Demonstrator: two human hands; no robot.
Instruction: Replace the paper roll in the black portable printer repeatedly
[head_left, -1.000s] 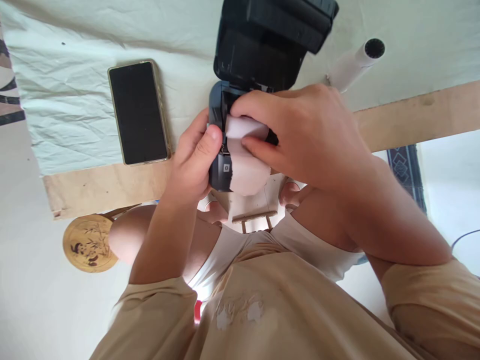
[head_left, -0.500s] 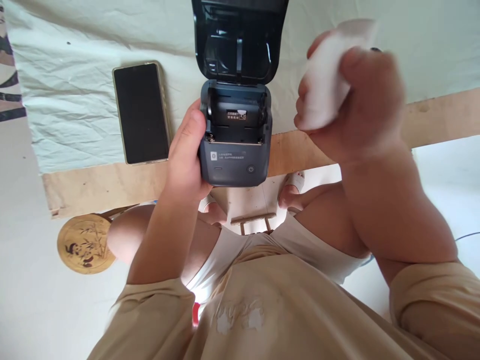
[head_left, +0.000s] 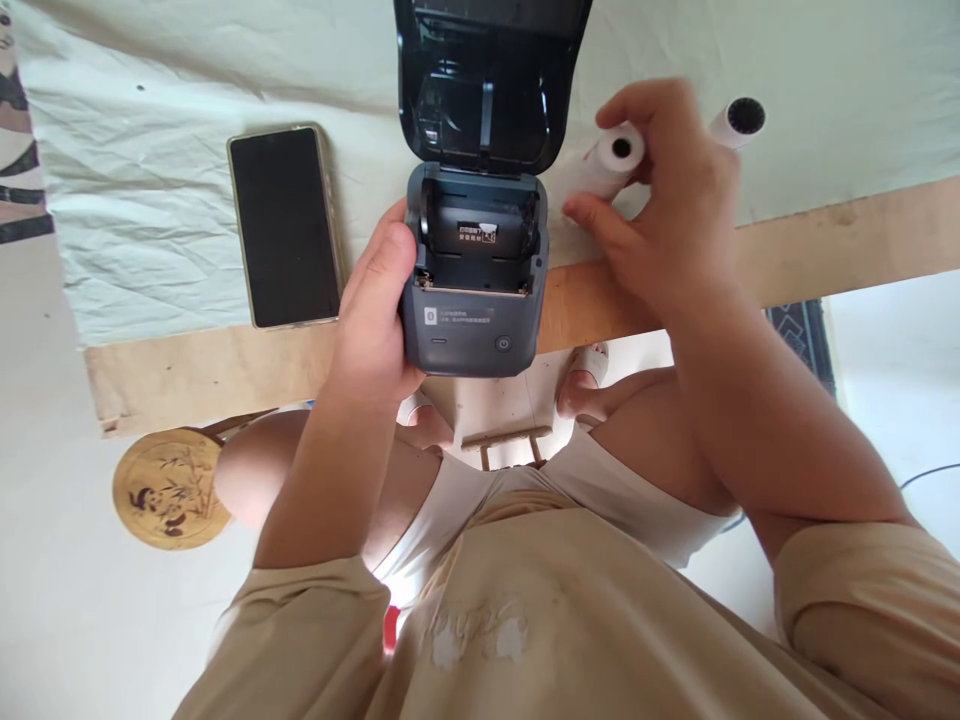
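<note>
My left hand (head_left: 375, 300) is closed round the left side of a dark grey label printer (head_left: 472, 335), thumb on its upper edge. The printer's black lid (head_left: 480, 85) stands fully raised, and the paper bay (head_left: 450, 215) is bare apart from a small printed label. Right of the printer, my right hand (head_left: 667, 190) curls round a white paper roll (head_left: 604, 165) with a dark hole in its top end. The index finger stands off the roll while the thumb lies near its lower end. Some fingers are hidden behind the roll.
A second white roll (head_left: 739, 122) with a dark end stands beyond my right hand. A phone (head_left: 285, 225) with a black screen lies left of the printer. Pale cloth (head_left: 135, 220) covers the table, leaving its wooden front edge (head_left: 202, 375) bare. A round wooden stool (head_left: 171, 490) stands lower left.
My right hand has moved left and closer to the printer with the white roll, turning the roll's holed end up. The second roll has come into view. My left hand barely moved.
</note>
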